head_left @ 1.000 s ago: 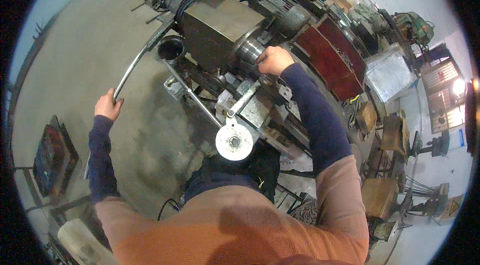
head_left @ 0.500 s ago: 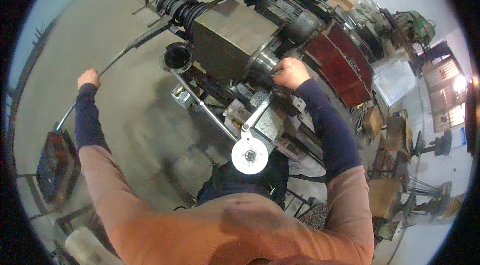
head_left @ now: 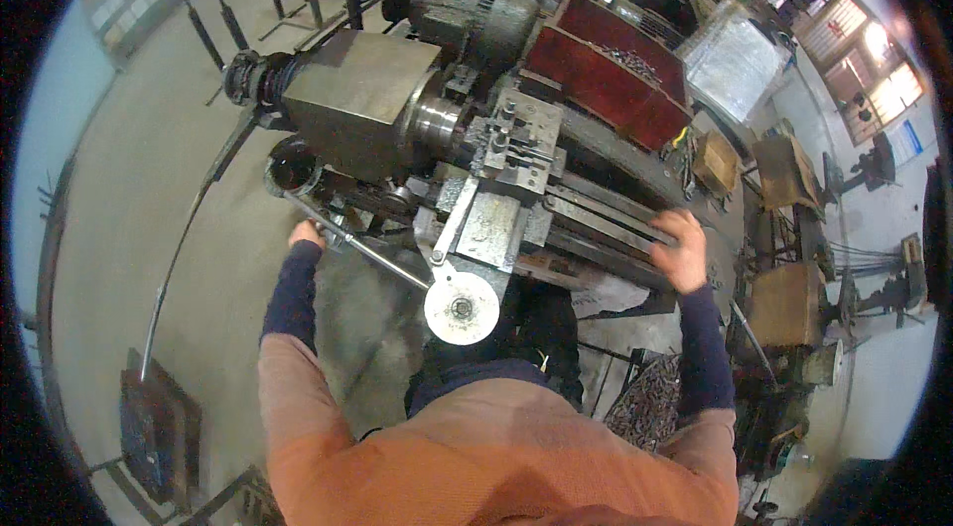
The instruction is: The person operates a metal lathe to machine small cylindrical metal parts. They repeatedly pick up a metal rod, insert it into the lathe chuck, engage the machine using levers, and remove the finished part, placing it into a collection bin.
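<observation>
At the front of the lathe, below its round dark cup-like part (head_left: pixel 294 167), my left hand (head_left: pixel 308 233) reaches to a small metal box (head_left: pixel 336 238). Its fingers are mostly hidden, so their grip does not show. My right hand (head_left: pixel 682 248) is over the right end of the bed rails (head_left: pixel 606 225), fingers loosely bent and apart, holding nothing I can see. Left of it stand the tool post (head_left: pixel 518 147) and the shiny round chuck (head_left: pixel 437 121). A white handwheel (head_left: pixel 462 308) sits in front of my body. The long thin rod (head_left: pixel 180 263) slants down at the left, out of my hands.
Behind the bed lies a dark red tray (head_left: pixel 596 79) with small metal pieces in it. A motor (head_left: pixel 475 18) stands behind the grey headstock cover (head_left: pixel 362 79). A silver-wrapped box (head_left: pixel 735 60) is farther right. Metal shavings (head_left: pixel 645 407) are heaped below right.
My left hand has let go of the long rod and moved right to the small box. My right hand has left the chuck for the bed's right end. The view has shifted rightward.
</observation>
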A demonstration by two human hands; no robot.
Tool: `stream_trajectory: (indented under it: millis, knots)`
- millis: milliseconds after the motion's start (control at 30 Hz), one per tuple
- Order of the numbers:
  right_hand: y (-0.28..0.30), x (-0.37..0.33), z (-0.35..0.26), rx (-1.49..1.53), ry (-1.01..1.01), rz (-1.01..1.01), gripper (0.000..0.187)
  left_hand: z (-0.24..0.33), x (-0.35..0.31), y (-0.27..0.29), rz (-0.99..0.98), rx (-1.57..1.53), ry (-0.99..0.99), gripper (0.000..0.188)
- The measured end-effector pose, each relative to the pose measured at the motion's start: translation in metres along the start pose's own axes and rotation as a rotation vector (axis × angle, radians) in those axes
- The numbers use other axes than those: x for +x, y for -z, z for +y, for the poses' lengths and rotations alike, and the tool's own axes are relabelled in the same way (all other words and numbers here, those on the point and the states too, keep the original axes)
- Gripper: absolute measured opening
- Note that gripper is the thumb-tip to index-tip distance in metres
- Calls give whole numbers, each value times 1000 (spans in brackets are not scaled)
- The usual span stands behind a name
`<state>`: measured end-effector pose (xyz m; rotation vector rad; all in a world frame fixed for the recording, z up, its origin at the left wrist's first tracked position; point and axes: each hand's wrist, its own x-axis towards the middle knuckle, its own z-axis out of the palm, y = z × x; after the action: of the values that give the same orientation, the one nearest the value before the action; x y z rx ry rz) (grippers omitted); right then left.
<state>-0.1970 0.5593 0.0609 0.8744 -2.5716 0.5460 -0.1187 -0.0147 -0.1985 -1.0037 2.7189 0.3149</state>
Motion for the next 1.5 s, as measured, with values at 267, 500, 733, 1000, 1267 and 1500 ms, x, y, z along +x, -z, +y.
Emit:
stream_trajectory:
  millis: [267, 500, 733, 1000, 1267, 1500]
  knots:
    - [50, -149, 125, -237, -683, -38, 31, -61, 33, 27, 204, 77, -118, 20]
    - [75, -259, 260, -593, -1137, -354, 55, -24, 6, 82, 229, -1036, -158, 37]
    - [76, -295, 317, -662, -1248, -536, 58, -39, 64, 27, 563, -422, -154, 33]
    - [100, -365, 286, -691, -1413, -506, 43, -78, -60, 59, 444, -735, 181, 26]
    - [86, -394, 272, -721, -1452, -381, 33, -132, -179, 1, 720, -1075, 383, 19]
    - [66, -396, 211, -784, -1608, -256, 29, -109, -215, -3, 783, -1440, 464, 14]
